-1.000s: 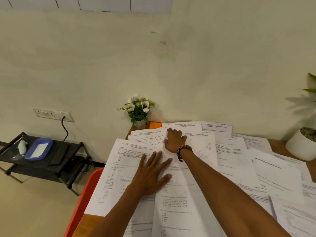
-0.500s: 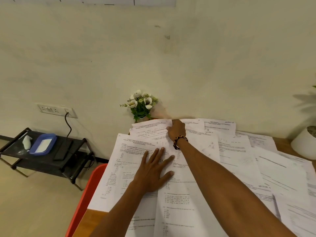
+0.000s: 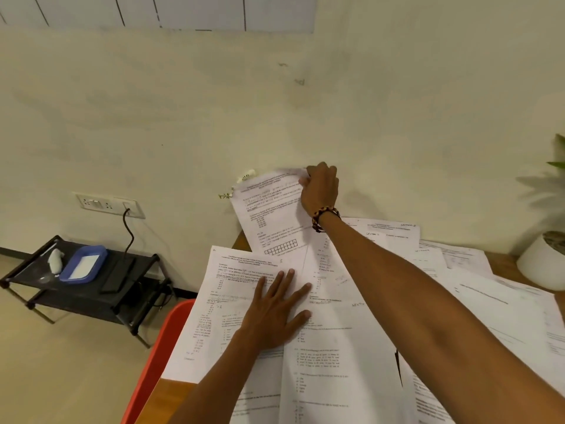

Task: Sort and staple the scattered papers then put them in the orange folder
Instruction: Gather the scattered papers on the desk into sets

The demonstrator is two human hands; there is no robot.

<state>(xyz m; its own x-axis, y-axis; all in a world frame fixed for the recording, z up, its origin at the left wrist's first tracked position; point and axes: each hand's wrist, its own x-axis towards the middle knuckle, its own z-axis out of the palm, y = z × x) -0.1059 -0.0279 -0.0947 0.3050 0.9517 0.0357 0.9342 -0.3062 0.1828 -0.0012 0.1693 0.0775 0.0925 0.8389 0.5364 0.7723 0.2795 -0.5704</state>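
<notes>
Up at the desk's (image 3: 504, 264) far edge, the right hand (image 3: 321, 188) pinches 1 lifted sheet (image 3: 272, 215); the left hand (image 3: 275, 310) presses flat on the scattered papers (image 3: 336, 362).

Flower pot (image 3: 244, 179) mostly hidden behind the lifted sheet (image 3: 272, 215); its top edge blurred. White planter (image 3: 541, 264) cut off right. Print illegible; orange folder possibly under papers

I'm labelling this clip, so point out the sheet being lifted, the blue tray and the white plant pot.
lifted sheet (image 3: 275, 221): head view, printed middle of the page.
blue tray (image 3: 83, 264): head view, pale inside.
white plant pot (image 3: 539, 264): head view, outer wall.
</notes>
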